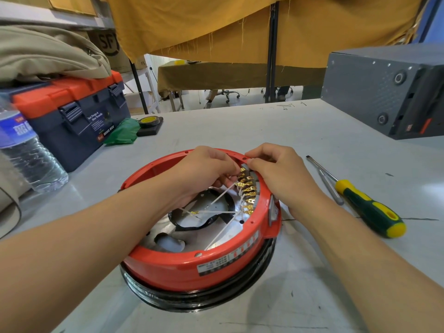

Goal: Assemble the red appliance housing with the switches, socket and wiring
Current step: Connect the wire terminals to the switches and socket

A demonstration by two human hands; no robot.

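The red housing [192,265] is seen nearest, set open side up on a black ring [199,301] on the grey table [312,284], with a printed label on its near wall. Inside it, white wires [223,195] are strung across a silvery floor toward a row of brass terminals [247,191] lined along the right inner wall. The left hand [204,171] is reached into the housing, its fingers curled and pinching a white wire just beside the topmost terminals. The right hand [281,171] is laid over the far right rim, its fingertips closed on a small part at the top of the terminal row (exactly what is pinched cannot be told). To the right of the housing, well apart from it, a screwdriver [360,200] with a green and yellow handle is laid flat. At the left edge a water bottle [26,150] is stood upright, with a blue and orange toolbox [72,116] behind it. Beside the toolbox a roll of black tape [149,121] is seen. A dark grey case [384,90] is placed at the far right.
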